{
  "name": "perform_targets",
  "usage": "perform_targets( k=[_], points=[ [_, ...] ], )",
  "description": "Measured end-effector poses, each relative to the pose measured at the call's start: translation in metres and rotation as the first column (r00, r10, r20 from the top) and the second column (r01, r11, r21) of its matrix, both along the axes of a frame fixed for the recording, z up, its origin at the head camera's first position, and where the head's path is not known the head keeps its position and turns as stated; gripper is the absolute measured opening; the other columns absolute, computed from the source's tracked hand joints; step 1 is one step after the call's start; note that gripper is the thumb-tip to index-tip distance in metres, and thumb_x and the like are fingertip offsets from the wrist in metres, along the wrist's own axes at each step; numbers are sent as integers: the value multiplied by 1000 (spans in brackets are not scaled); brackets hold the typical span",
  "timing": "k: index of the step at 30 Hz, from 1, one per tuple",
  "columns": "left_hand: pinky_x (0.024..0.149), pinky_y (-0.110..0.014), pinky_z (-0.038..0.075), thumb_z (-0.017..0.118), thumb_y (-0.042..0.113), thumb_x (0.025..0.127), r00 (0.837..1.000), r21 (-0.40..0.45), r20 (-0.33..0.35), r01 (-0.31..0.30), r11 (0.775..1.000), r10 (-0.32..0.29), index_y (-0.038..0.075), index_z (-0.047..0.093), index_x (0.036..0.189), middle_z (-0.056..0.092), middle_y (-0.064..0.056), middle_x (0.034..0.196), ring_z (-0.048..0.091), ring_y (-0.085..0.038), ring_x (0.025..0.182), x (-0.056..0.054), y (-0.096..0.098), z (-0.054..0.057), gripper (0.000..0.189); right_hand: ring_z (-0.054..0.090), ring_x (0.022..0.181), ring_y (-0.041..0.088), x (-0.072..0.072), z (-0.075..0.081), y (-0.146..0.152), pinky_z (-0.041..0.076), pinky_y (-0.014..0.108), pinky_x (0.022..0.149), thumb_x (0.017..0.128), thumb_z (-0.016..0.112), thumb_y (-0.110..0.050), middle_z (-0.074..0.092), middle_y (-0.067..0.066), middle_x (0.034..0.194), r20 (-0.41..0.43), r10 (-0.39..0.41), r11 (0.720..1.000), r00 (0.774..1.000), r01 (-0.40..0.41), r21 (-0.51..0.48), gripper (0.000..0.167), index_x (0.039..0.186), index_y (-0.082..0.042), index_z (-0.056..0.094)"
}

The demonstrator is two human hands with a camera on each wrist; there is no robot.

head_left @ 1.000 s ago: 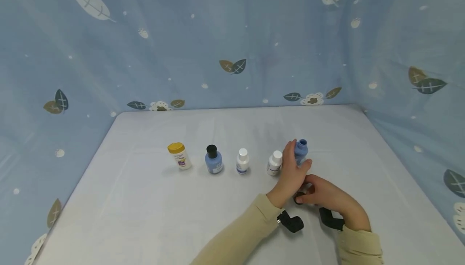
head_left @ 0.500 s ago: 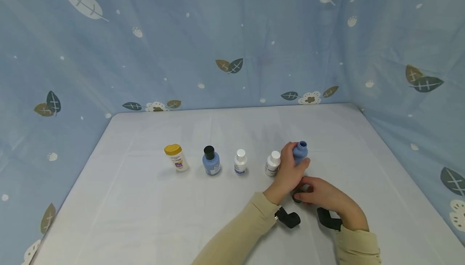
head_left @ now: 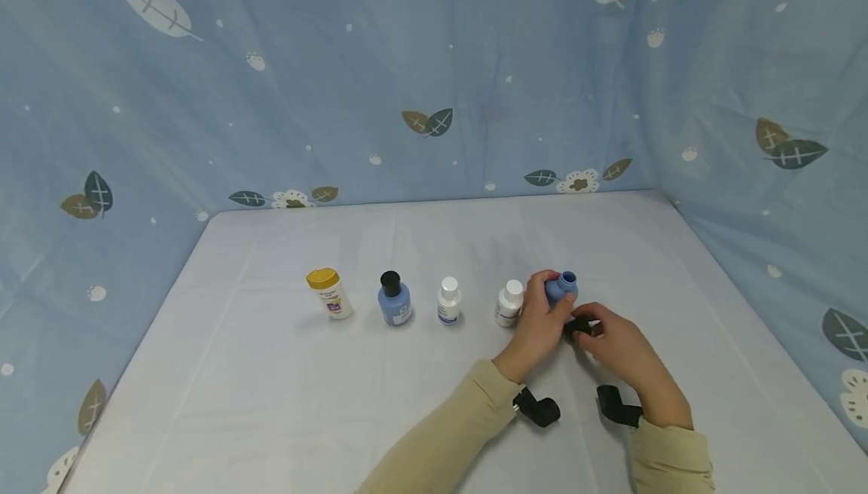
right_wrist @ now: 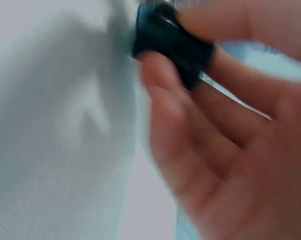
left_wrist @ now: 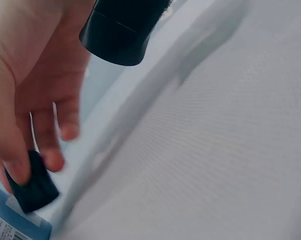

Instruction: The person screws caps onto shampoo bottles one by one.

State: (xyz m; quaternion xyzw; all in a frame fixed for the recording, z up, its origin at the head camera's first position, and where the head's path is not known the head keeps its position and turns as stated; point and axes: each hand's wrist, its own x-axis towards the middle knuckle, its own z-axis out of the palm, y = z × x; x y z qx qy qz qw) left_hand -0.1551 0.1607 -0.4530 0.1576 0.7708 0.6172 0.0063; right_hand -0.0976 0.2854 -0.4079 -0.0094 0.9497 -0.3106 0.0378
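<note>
My left hand (head_left: 538,330) grips a blue bottle (head_left: 560,288) with an uncapped neck at the right of the head view. Just in front of it, my right hand (head_left: 629,349) pinches a black cap (head_left: 577,327) between thumb and fingers, lower than the bottle's mouth. The right wrist view shows the cap (right_wrist: 173,45) close up, blurred, at the fingertips. In the left wrist view, the cap (left_wrist: 34,186) overlaps the labelled side of the blue bottle (left_wrist: 20,225). The left hand's fingers behind the bottle are hidden.
Left of the hands stand a white bottle (head_left: 508,304), another white bottle (head_left: 449,302), a blue bottle with a black cap (head_left: 395,300) and a white bottle with a yellow lid (head_left: 330,294). Black wrist mounts (head_left: 539,409) jut out by both sleeves. A patterned blue curtain (head_left: 380,80) surrounds the white table (head_left: 271,396).
The right hand has brought the black cap up and away from the person, closer to the bottle. The blue bottle in the left hand has shifted slightly toward the person, its mouth tipping right.
</note>
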Motion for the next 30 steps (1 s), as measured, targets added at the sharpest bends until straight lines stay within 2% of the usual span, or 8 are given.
perform_targets(
  k=[3, 6, 13, 18, 20, 22, 25, 30],
  points=[
    [95, -29, 31, 49, 32, 91, 1000, 20, -2, 24, 1000, -24, 21, 39, 121, 41, 3, 122, 38, -9, 113, 0, 0, 0, 34, 56, 86, 26, 0, 2, 4, 44, 31, 58, 87, 57, -35, 56, 16, 111, -67, -120, 993, 991, 119, -13, 44, 119, -6, 48],
    [95, -28, 31, 49, 32, 91, 999, 47, -1, 35, 998, -35, 21, 40, 121, 42, 3, 121, 39, -8, 112, 0, 0, 1, 33, 56, 87, 29, 0, 4, 3, 44, 32, 57, 86, 54, -43, 58, 16, 106, -162, -215, 977, 963, 211, -41, 48, 119, -7, 50],
    [93, -26, 33, 50, 31, 91, 998, 31, -31, 50, 998, -49, 20, 44, 122, 45, 3, 119, 41, -7, 109, 2, -3, 2, 33, 57, 90, 27, -3, -1, 0, 44, 40, 68, 87, 56, -36, 61, 12, 103, -355, -399, 917, 846, 376, -134, 39, 116, -10, 57],
    [96, -27, 32, 47, 34, 93, 996, 4, -32, 85, 996, -85, 20, 45, 125, 44, 5, 121, 40, -6, 113, 6, -7, 2, 36, 59, 90, 19, -14, -26, 8, 46, 22, 64, 86, 57, -37, 60, 3, 110, -457, -479, 877, 749, 393, -276, 35, 119, -25, 57],
    [96, -27, 31, 45, 35, 93, 995, -9, -37, 93, 996, -93, 20, 44, 126, 43, 6, 122, 39, -6, 114, 7, -8, 2, 36, 59, 88, 14, -18, -38, 10, 43, 15, 61, 86, 58, -35, 58, -2, 112, -493, -481, 874, 725, 353, -334, 35, 120, -30, 56],
    [96, -27, 32, 44, 35, 93, 995, -15, -46, 90, 996, -90, 19, 44, 126, 43, 5, 122, 39, -6, 114, 8, -9, 2, 36, 59, 88, 11, -21, -43, 8, 43, 10, 62, 87, 57, -30, 55, -3, 114, -520, -461, 880, 719, 296, -371, 34, 121, -30, 55],
    [95, -27, 33, 45, 34, 94, 995, -10, -62, 83, 997, -83, 19, 45, 125, 44, 6, 121, 41, -6, 113, 9, -9, 0, 35, 57, 94, 10, -14, -28, -7, 42, 10, 71, 88, 56, -22, 52, -1, 119, -531, -425, 886, 733, 215, -412, 35, 123, -25, 54],
    [92, -26, 36, 48, 32, 93, 994, 29, -78, 75, 997, -73, 20, 46, 123, 48, 8, 118, 44, -4, 108, 9, -8, -4, 33, 49, 105, 6, -5, -7, -28, 40, 11, 78, 88, 57, -16, 51, -5, 121, -542, -387, 900, 746, 179, -397, 36, 123, -24, 55]
  ],
)
